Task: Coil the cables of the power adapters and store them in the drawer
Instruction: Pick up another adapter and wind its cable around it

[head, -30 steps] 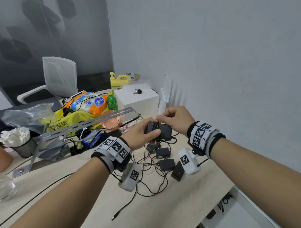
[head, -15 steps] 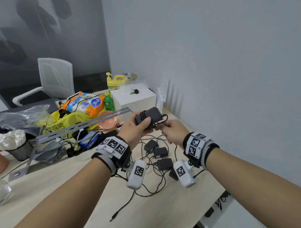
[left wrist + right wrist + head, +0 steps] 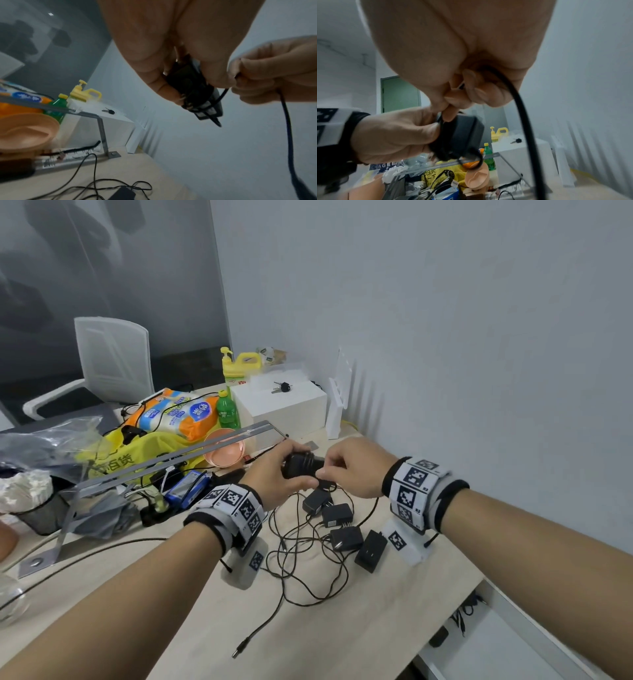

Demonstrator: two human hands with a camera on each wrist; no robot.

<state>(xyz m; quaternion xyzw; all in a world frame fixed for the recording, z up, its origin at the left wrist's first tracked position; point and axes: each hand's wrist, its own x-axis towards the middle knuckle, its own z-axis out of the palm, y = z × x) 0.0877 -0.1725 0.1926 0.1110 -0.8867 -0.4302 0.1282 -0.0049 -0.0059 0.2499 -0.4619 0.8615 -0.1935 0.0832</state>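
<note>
My left hand [image 3: 274, 474] grips a black power adapter [image 3: 301, 465] above the desk, with several turns of its thin black cable wound round the body [image 3: 197, 92]. My right hand [image 3: 352, 467] pinches that cable [image 3: 520, 108] just beside the adapter, and the free length hangs down past my wrist [image 3: 288, 135]. Several more black adapters [image 3: 342, 529] lie below on the desk in a tangle of loose cables [image 3: 301, 563]. One barrel plug [image 3: 239, 651] lies near the front edge. The open white drawer [image 3: 486, 652] shows at the lower right, under the desk.
A metal bracket [image 3: 164, 463], a peach bowl [image 3: 226, 453], a yellow bag [image 3: 133, 457], a tissue pack [image 3: 178, 412] and a green bottle [image 3: 226, 412] crowd the left and back. A white box with keys [image 3: 281, 402] stands by the wall. A white chair [image 3: 113, 361] is behind.
The adapter came back down from its raised position half a second ago. My right hand moved up from below it to beside it, carrying the cable round the body.
</note>
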